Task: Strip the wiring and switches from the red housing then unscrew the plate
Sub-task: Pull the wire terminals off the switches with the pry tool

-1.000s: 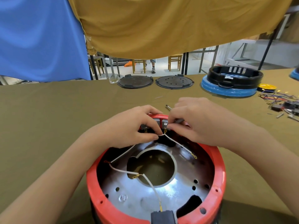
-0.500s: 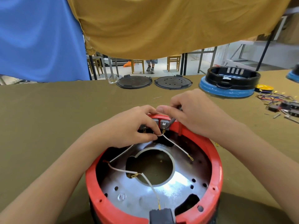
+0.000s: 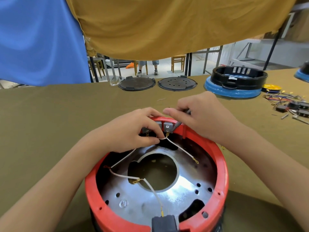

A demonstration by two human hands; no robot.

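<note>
Red housing (image 3: 222, 168) far rim: left hand (image 3: 133, 131) pinches wire (image 3: 163, 138)

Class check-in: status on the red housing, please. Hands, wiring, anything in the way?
Left hand pinches white wire at grey switches. Right hand holds metal tool there. Red housing still wired, plate in. Nothing blocking.

Red housing (image 3: 222, 166): moulded plastic, slight sheen. Plate (image 3: 175, 196) inside it: bare metal, shiny, hot glare at 5 o'clock of its centre hole. Wires (image 3: 123, 159): white insulation, brass-coloured terminals. Table cover (image 3: 50, 124): olive cloth, matt. Round lids (image 3: 137, 83) at 12 o'clock: dark, matt. Hanging sheets (image 3: 167, 25): mustard and blue fabric.
</note>
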